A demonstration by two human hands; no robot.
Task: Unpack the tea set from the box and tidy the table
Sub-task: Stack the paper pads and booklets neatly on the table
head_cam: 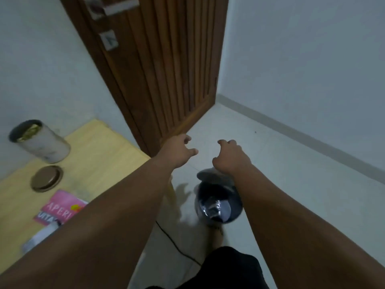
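Observation:
Both my arms stretch forward over the floor. My left hand [179, 152] and my right hand [228, 157] hang with fingers loosely curled and apart, holding nothing. Below the right hand a dark round bin [220, 202] stands on the floor with shiny crumpled wrapping inside. On the wooden table [100, 149] at the left, a white cylindrical tin [41, 141] stands open with gold foil showing inside. Its round metal lid [46, 178] lies flat just in front of it. No tea set or box is in view.
A pink printed packet [62, 207] and white paper [41, 234] lie near the table's front edge. A brown wooden door [166, 69] stands ahead in the corner. A thin black cable [173, 243] runs across the pale tiled floor beside the table.

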